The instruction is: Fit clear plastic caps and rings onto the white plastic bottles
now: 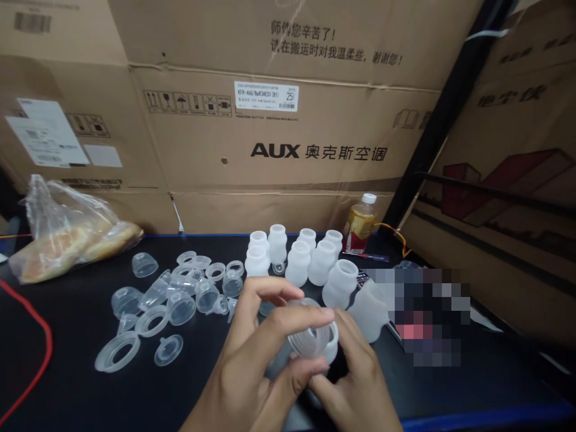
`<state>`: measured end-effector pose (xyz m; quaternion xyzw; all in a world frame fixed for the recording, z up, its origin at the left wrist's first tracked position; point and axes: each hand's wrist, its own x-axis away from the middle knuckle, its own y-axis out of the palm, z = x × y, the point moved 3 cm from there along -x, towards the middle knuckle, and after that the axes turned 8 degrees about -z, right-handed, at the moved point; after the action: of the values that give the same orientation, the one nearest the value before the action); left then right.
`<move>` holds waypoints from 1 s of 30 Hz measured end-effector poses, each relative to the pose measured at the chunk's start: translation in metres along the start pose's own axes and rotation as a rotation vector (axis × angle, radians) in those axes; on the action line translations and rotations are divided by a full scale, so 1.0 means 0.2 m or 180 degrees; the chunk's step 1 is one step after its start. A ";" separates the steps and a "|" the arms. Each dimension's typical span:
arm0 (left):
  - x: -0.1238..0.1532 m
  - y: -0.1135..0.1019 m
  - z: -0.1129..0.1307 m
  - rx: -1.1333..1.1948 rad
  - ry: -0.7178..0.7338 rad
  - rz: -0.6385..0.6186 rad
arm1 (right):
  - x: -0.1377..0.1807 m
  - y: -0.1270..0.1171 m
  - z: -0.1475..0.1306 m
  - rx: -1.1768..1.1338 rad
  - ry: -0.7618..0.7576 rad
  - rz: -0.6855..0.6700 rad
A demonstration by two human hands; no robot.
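Fingers of both hands, left [252, 366] and right [355, 378], clamp a threaded ring [315, 339] over a bottle; seating seems underway, and next it likely needs turning squarely

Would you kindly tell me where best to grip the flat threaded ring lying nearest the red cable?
Probably from above: the ring lies flat on the black table, hole up, apart from the caps. Pinch its rim, one finger inside the hole and one outside.
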<state>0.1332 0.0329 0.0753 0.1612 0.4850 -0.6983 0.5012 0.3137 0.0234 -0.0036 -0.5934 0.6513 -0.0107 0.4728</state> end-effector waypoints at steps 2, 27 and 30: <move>0.00 0.03 -0.01 0.0177 -0.0017 0.0181 | 0.01 0.01 0.02 -0.0098 0.0034 -0.0145; 0.01 0.18 -0.08 -0.0040 -0.0142 0.0083 | 0.04 0.05 0.02 -0.0488 -0.0020 -0.0026; -0.01 0.18 -0.08 -0.0031 -0.0237 0.0106 | 0.04 0.06 0.03 -0.0513 0.0021 -0.0002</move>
<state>0.1604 0.0455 0.0505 0.1408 0.4666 -0.6930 0.5312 0.3104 0.0239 -0.0191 -0.6297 0.6514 0.0397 0.4213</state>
